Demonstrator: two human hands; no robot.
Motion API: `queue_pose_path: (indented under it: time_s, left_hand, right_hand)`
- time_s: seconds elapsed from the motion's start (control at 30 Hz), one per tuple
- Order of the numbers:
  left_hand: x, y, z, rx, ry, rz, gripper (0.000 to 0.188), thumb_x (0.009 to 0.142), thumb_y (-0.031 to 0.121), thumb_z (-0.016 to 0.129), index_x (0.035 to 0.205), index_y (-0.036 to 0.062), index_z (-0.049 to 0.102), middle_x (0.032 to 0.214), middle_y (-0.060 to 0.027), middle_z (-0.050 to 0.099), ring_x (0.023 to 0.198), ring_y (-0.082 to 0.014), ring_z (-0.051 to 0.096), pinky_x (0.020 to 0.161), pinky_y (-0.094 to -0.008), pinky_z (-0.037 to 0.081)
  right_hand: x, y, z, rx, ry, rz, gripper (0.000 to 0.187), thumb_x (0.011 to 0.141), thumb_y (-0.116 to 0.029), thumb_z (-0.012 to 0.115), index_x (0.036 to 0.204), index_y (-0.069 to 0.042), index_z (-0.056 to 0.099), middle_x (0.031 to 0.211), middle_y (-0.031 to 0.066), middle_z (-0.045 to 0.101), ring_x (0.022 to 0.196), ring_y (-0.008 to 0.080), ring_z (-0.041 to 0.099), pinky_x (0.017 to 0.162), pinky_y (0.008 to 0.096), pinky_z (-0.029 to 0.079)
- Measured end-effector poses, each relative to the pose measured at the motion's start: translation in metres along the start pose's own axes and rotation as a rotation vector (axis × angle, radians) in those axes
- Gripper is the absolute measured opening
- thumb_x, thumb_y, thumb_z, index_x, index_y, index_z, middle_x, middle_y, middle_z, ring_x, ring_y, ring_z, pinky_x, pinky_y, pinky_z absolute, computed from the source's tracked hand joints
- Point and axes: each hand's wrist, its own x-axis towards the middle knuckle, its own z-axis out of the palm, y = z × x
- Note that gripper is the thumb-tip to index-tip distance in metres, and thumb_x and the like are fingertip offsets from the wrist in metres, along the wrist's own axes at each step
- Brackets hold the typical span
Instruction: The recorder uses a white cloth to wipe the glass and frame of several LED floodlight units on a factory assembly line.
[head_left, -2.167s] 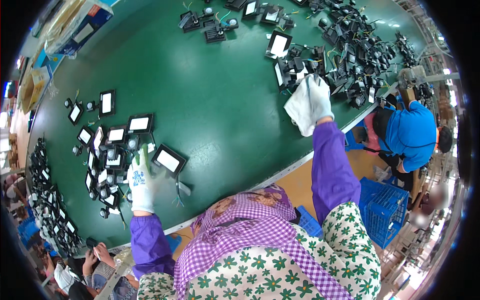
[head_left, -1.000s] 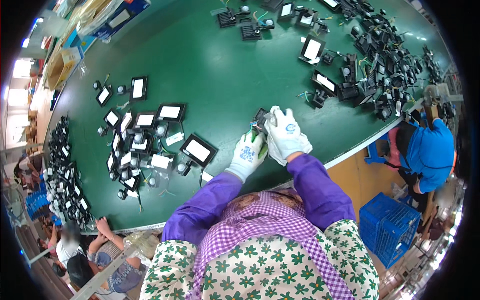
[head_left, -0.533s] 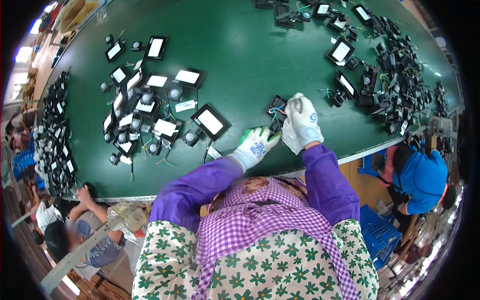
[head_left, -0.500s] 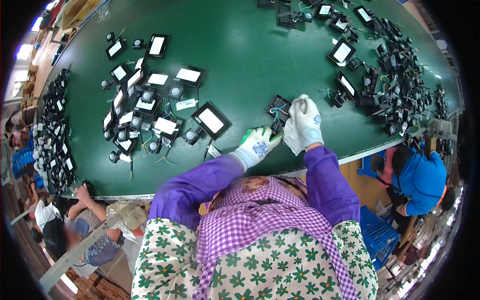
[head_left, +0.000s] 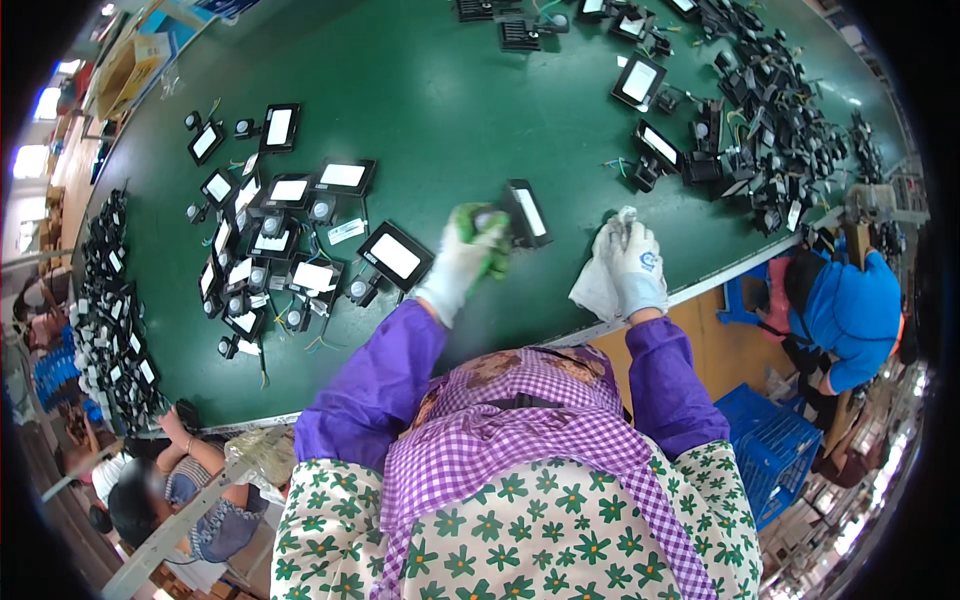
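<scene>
My left hand (head_left: 462, 258), in a white glove with green fingertips, is closed around the round sensor end of a small black floodlight (head_left: 528, 213). The lamp is tilted, and its pale front panel now shows; the held end is partly hidden and blurred. To the right, my right hand (head_left: 638, 268), also gloved, grips a crumpled white cloth (head_left: 594, 283) close to the table's front edge. Another floodlight (head_left: 395, 256) lies face up just left of my left hand, its sensor beside it.
The green table (head_left: 470, 120) carries a loose group of floodlights (head_left: 270, 235) on the left and dense heaps of them (head_left: 785, 130) along the right and far left (head_left: 108, 320). A person in blue (head_left: 850, 315) sits at right beside a blue crate (head_left: 765, 450); another person (head_left: 190, 490) sits lower left.
My left hand has lifted the floodlight up and left and turned it from its wired back to its panel side. My right hand has drawn away from it with the cloth.
</scene>
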Motion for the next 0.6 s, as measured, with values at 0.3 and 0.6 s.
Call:
queue_pose_path:
  time_s: [0.3,0.6]
  left_hand:
    - [0.006,-0.037,-0.004,0.606,0.367,-0.011,0.042,0.081,0.015,0.081,0.107,0.0003,0.052,0.073,-0.0059,0.063,0.052,-0.0123,0.056,0.041,-0.0294,0.045]
    - [0.005,-0.078,-0.015,0.284,-0.119,-0.021,0.075,0.081,0.007,0.079,0.141,0.0020,0.036,0.118,-0.0096,0.056,0.094,-0.0149,0.058,0.075,-0.0299,0.053]
  right_hand:
    - [0.009,-0.026,-0.005,-0.022,0.153,-0.127,0.032,0.085,-0.023,0.060,0.115,-0.012,0.058,0.113,0.0133,0.061,0.106,0.0358,0.057,0.086,0.0503,0.047]
    - [-0.023,-0.076,0.031,0.062,0.006,-0.343,0.038,0.087,-0.027,0.063,0.123,-0.016,0.059,0.111,0.0172,0.059,0.101,0.0375,0.059,0.084,0.0499,0.049]
